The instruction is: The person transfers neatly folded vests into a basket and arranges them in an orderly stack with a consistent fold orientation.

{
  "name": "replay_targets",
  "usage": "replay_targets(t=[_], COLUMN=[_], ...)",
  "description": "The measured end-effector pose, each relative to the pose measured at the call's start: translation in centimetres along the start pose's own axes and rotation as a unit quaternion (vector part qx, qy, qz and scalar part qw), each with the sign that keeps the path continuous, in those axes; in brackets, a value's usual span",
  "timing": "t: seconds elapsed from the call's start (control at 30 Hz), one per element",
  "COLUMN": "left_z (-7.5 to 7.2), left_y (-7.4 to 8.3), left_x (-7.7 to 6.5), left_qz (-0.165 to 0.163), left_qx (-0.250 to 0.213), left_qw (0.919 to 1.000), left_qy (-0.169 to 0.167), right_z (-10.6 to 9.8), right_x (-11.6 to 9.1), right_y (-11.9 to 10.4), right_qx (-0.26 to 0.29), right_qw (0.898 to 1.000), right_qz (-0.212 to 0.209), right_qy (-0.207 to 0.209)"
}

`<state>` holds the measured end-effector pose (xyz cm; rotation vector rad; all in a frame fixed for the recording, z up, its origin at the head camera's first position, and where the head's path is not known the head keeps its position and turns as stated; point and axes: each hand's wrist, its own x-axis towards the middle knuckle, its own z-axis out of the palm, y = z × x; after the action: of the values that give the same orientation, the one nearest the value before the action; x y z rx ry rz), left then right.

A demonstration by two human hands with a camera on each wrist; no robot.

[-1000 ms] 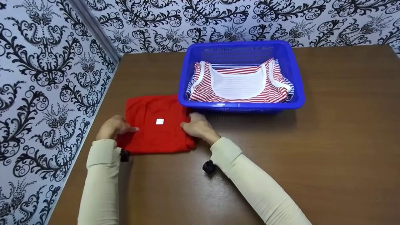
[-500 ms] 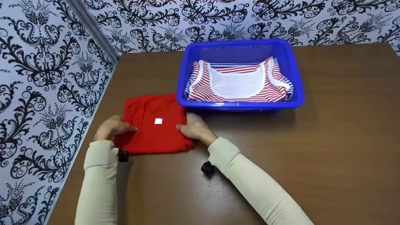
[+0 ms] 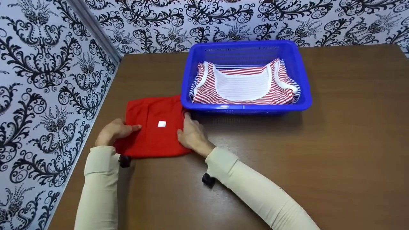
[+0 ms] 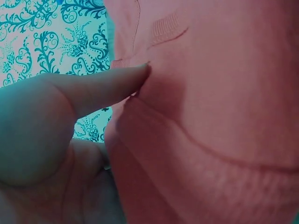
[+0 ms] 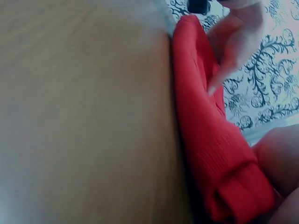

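A folded red garment [image 3: 159,137] lies on the table, with a small white patch on its upper face. Ribbed knit edges show on it in both wrist views. At its left side my left hand [image 3: 115,130] pinches the edge, thumb on top and the other fingers beneath. The left wrist view shows that thumb [image 4: 107,86] pressing on the cloth. My right hand [image 3: 192,134] grips the right edge, its thumb over the cloth. Its other fingers are partly hidden at the side. In the right wrist view the garment [image 5: 205,126] stands as a thick folded layer beside the tabletop.
Behind the right hand stands a blue plastic basket [image 3: 244,107], its front left corner over the garment's far corner. Folded striped tops [image 3: 246,84] lie in it. Patterned walls [image 3: 48,64] border the brown table [image 3: 271,159] at the left and back.
My right hand has shifted slightly left along the garment's right edge, and its wrist has turned. The left hand keeps its hold almost unmoved. Basket and striped tops stay put.
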<state>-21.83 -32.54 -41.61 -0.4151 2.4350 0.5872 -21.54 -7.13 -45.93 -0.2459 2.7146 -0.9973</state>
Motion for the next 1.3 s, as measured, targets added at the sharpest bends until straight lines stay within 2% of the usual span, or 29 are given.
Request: replay_targets(t=[0.2, 0.3, 0.43, 0.6, 0.9, 1.3], left_z=[0.3, 0.4, 0.5, 0.5, 0.0, -0.7], left_y=[0.0, -0.1, 0.0, 0.1, 0.6, 0.7], left_x=[0.0, 0.0, 0.0, -0.2, -0.8, -2.2], left_qz=[-0.007, 0.005, 0.031, 0.045, 0.059, 0.076], left_qx=[-0.019, -0.018, -0.033, -0.044, -0.045, -0.035], left_qw=[0.9996, 0.9993, 0.9977, 0.9958, 0.9922, 0.9875], left_qy=[0.017, 0.034, 0.052, 0.067, 0.100, 0.133], right_z=[0.7, 0.9, 1.0, 1.0, 0.7, -0.4], right_x=[0.0, 0.0, 0.0, -0.1, -0.4, -0.8], right_y=[-0.5, -0.4, -0.3, -0.4, -0.8, -1.8], right_qx=[0.027, 0.037, 0.068, 0.106, 0.126, 0.152], right_qw=[0.999, 0.999, 0.997, 0.992, 0.985, 0.977], right_qz=[0.014, 0.009, -0.018, -0.063, -0.115, -0.149], right_qy=[0.023, 0.033, 0.038, 0.031, 0.025, 0.019])
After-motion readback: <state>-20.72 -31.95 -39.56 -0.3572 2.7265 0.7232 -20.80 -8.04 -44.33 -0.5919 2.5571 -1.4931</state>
